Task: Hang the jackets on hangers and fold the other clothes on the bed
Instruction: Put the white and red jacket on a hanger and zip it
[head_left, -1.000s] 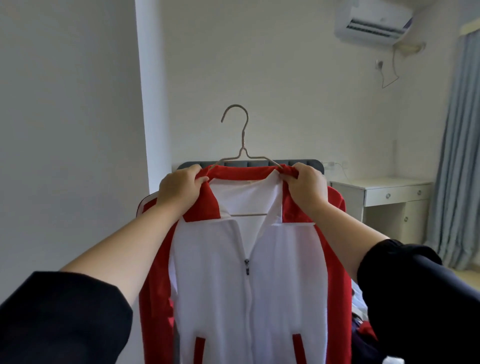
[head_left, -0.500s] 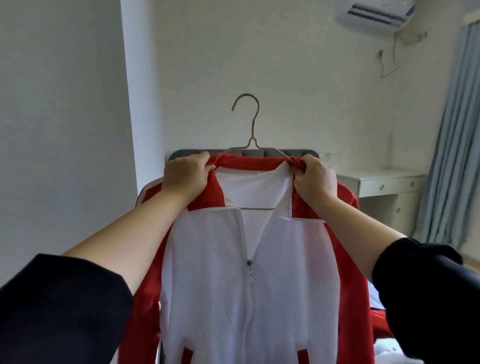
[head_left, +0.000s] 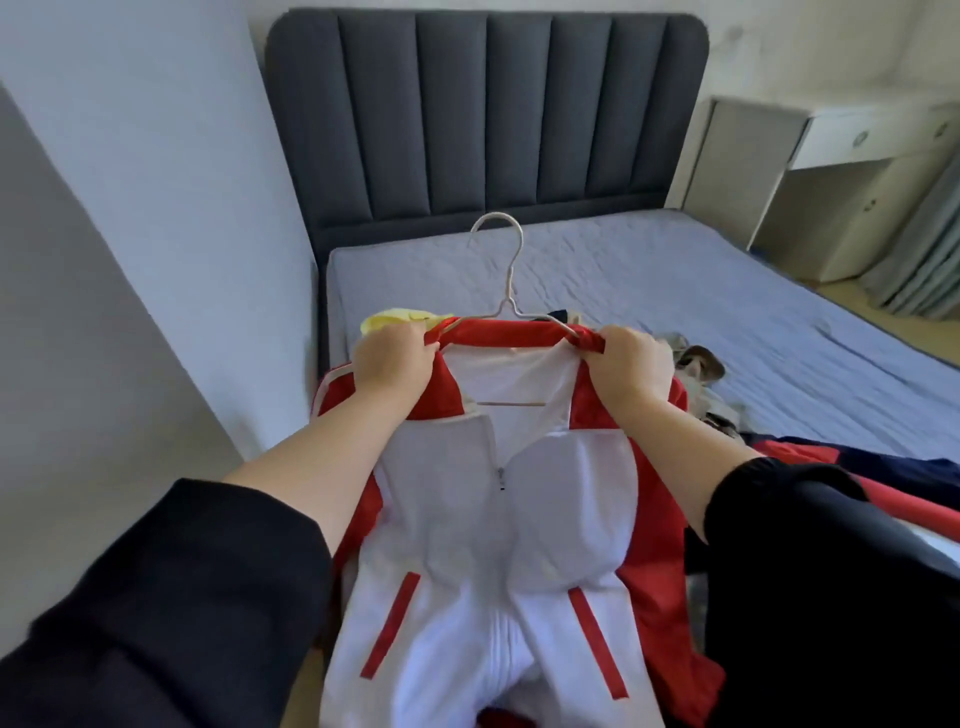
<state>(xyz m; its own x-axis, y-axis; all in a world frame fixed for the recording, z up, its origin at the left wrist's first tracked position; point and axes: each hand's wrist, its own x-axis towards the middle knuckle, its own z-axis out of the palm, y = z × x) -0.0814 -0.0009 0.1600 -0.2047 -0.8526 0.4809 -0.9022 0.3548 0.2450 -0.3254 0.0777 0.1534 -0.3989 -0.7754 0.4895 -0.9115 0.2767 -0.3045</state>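
One red-and-white jacket (head_left: 493, 545) on one wire hanger (head_left: 509, 296), held up at the near side of the bed (head_left: 675, 270).
The jacket hangs nearest, partly zipped. The left hand (head_left: 395, 364) and right hand (head_left: 631, 371) each grip one collar end, fingers curled round fabric and hanger wire. Behind them, three loose garments lie on the bed: one yellow garment (head_left: 395, 318), one grey-brown garment (head_left: 698, 364) and one navy-red garment (head_left: 883, 467). One padded headboard (head_left: 488, 114) stands farthest.

The jacket (head_left: 498, 545) hangs on the hanger (head_left: 507, 301) before the bed (head_left: 727, 291) (headboard (head_left: 483, 114) behind it); loose clothes (head_left: 698, 361) lie on the bed, desk (head_left: 878, 135) at right.
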